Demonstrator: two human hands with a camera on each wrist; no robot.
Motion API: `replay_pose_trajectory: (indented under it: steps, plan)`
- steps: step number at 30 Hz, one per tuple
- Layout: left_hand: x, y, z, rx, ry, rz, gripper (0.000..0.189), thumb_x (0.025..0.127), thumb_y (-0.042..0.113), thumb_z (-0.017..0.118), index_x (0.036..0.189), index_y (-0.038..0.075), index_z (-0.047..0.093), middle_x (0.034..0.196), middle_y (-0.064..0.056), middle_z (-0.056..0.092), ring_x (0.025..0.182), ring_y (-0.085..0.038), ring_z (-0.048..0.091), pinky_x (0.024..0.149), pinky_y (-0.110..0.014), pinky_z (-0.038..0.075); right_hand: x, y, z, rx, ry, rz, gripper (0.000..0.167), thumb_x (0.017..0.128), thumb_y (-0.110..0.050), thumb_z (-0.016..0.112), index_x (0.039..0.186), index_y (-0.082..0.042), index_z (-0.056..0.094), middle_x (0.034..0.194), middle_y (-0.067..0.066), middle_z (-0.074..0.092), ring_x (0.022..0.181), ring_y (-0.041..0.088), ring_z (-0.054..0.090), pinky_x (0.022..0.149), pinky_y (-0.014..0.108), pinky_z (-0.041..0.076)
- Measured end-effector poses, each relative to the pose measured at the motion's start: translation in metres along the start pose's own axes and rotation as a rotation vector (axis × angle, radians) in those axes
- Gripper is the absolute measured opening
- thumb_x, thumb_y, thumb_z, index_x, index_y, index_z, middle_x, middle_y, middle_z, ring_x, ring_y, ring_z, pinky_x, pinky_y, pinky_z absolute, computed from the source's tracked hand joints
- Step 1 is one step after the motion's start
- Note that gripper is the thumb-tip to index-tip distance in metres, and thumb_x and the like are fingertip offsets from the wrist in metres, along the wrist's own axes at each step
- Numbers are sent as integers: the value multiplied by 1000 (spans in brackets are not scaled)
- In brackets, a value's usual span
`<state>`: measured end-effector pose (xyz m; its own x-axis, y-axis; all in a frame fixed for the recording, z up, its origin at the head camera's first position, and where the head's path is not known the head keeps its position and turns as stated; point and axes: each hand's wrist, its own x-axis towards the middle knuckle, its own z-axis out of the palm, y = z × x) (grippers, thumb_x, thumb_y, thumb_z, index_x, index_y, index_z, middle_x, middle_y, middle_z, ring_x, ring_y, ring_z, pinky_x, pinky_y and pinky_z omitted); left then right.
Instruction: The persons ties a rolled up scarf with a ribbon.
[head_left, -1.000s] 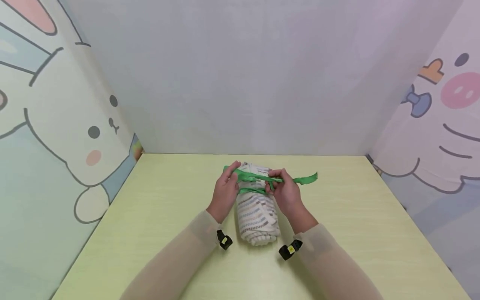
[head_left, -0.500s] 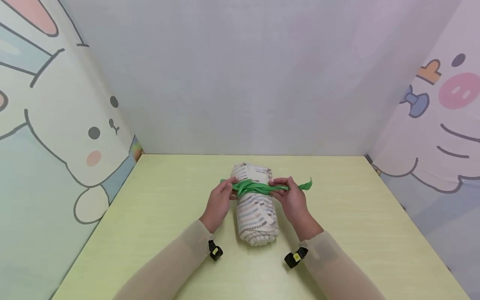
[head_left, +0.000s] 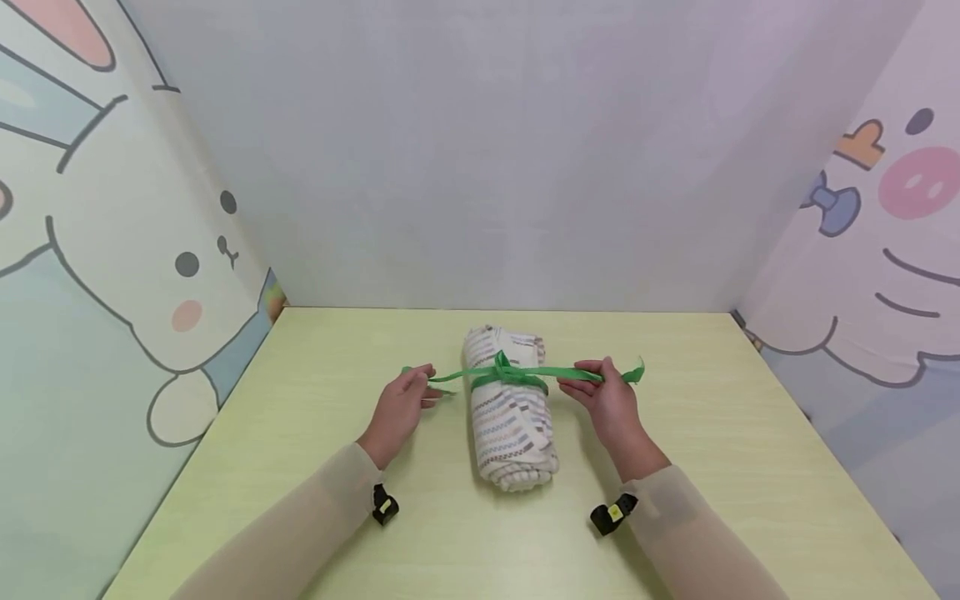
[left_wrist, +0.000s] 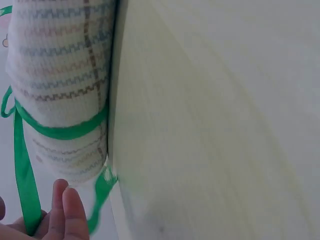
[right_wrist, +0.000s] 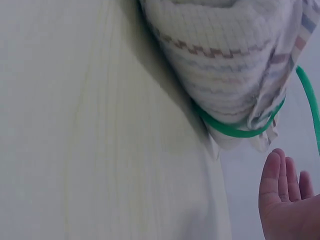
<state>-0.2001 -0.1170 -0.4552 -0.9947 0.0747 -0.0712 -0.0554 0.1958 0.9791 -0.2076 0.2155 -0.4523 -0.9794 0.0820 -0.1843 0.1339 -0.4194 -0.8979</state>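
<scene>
A rolled white cloth (head_left: pixel 513 437) with coloured stripes lies lengthwise on the table. Round its middle runs a green ribbon (head_left: pixel 546 372), crossed on top with a small loop standing up. Left of the roll, my left hand (head_left: pixel 396 414) pinches one ribbon end, pulled out sideways. My right hand (head_left: pixel 617 414) pinches the other end on the right, its frayed tip sticking out past the fingers. The left wrist view shows the ribbon (left_wrist: pixel 27 175) running down into the left hand (left_wrist: pixel 60 220). In the right wrist view the right hand (right_wrist: pixel 287 200) has its outer fingers extended.
The pale yellow table (head_left: pixel 300 400) extends to both sides of the roll. A plain light backdrop (head_left: pixel 480 167) rises behind it, with cartoon-printed panels left and right. Dark wrist cameras hang below both sleeves.
Both hands have moved apart from the roll, the left farther out. The ribbon ends are drawn out sideways, and the bunched ribbon has tightened into a small crossing with a loop on top.
</scene>
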Motion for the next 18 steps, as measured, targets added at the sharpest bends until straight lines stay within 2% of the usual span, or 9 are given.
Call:
replay_pose_trajectory:
  steps: [4,9,15,18]
  plan:
    - [-3,0,-17,13,-4,-22,49,114,32,36,154,5,45,151,-17,50,118,-35,64,104,-46,49,2,-6,-13,-37,13,14,58,113,-45,25,127,6,47,102,10,66,99,24,73,102,42,52]
    - [-7,0,-36,35,15,-46,50,114,34,35,156,8,42,147,-17,53,119,-36,64,108,-47,45,3,-13,-31,-94,53,14,60,111,-49,23,125,2,49,93,6,68,89,20,71,95,36,55]
    - [-9,-6,-54,25,57,-77,51,115,31,32,158,4,38,155,-15,44,123,-33,62,107,-42,47,6,-19,-53,16,136,55,55,111,-50,27,121,-2,51,88,5,66,87,20,69,90,32,57]
    - [-10,-9,-59,23,63,-93,50,115,28,31,158,3,37,159,-13,38,123,-32,62,104,-39,49,8,-19,-57,19,138,74,53,111,-48,28,124,-1,50,89,5,64,87,19,69,90,31,57]
